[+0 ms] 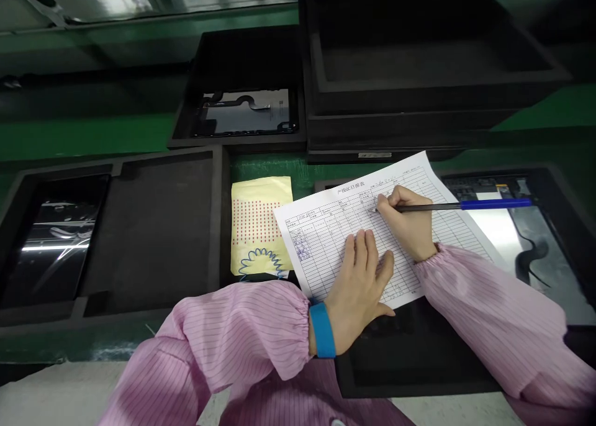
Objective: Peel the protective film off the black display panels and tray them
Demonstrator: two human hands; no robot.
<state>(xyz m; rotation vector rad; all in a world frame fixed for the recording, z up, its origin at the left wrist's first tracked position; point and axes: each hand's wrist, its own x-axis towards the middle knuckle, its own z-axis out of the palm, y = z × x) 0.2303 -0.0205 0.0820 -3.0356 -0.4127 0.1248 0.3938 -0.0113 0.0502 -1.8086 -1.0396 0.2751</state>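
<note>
A printed paper form [326, 221] with a table grid and some handwriting lies tilted over a dark foam tray. My left hand [356, 283] rests flat on its lower part, fingers stretched out, a blue wrist strap [322, 330] round the wrist. In my right hand [410, 221] is a pen [493, 204] with a blue cap on its back end. Its tip points at the upper middle of the form; whether it touches the paper I cannot tell. Under my right forearm an opened tablet-like device [542, 240] shows its silver inside.
A yellow sheet with red dots [256, 221] lies left of the form, a blue coiled cord [261, 255] across it. Further left, a foam tray [153, 227] holds a dark glossy panel [58, 236]. Behind are another tray with a device [246, 112] and stacked black trays [433, 97].
</note>
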